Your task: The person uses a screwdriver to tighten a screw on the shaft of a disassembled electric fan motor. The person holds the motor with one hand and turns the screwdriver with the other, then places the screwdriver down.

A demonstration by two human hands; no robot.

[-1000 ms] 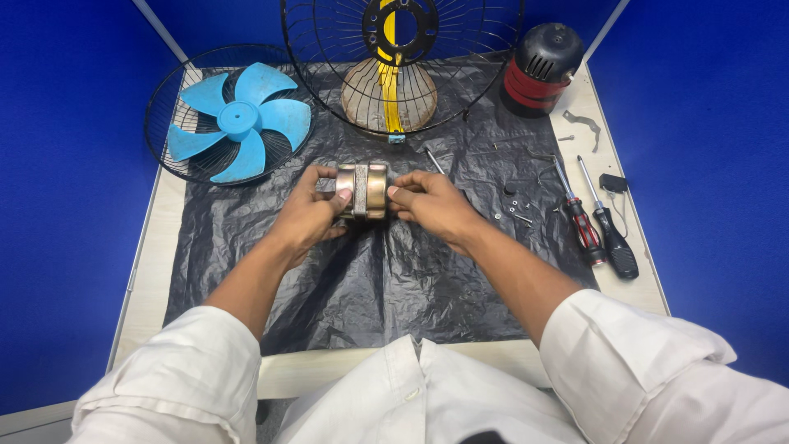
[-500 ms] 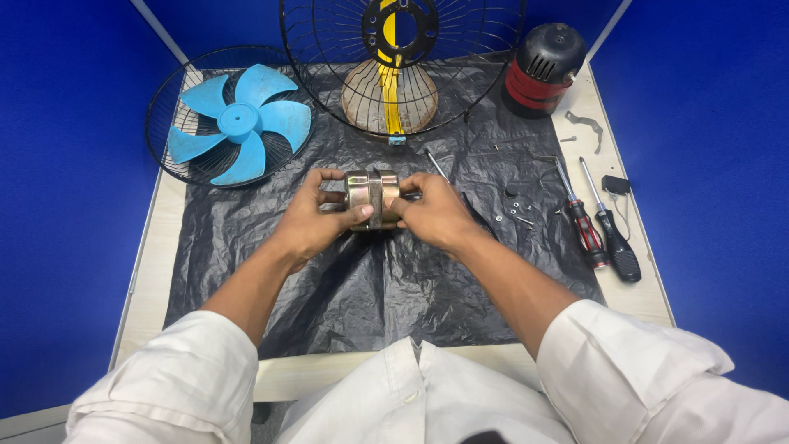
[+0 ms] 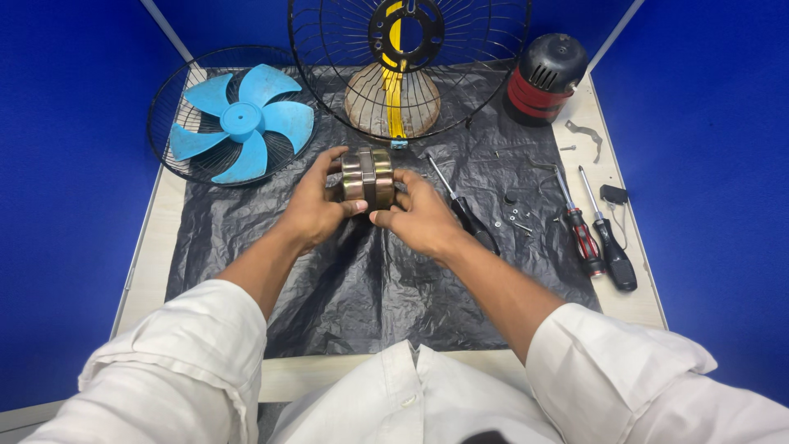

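A round metal fan motor core (image 3: pixel 367 175), brass-coloured with a dark band around its middle, is held above the black plastic sheet (image 3: pixel 362 279). My left hand (image 3: pixel 315 205) grips its left side, thumb under the front. On the right side my right hand (image 3: pixel 417 215) clasps it with fingers curled behind. Both hands hold it at the centre of the table, just in front of the upright wire fan guard (image 3: pixel 408 66).
A blue fan blade (image 3: pixel 240 122) lies in a second wire guard at the back left. A red and black motor housing (image 3: pixel 543 79) stands back right. Three screwdrivers (image 3: pixel 463 215) (image 3: pixel 578 226) (image 3: pixel 608 247), small screws (image 3: pixel 514 218) and a metal clip (image 3: pixel 585 136) lie on the right. Blue walls surround the table.
The motor core has been turned in my hands; both hands shifted their grip slightly and hold it a little closer together.
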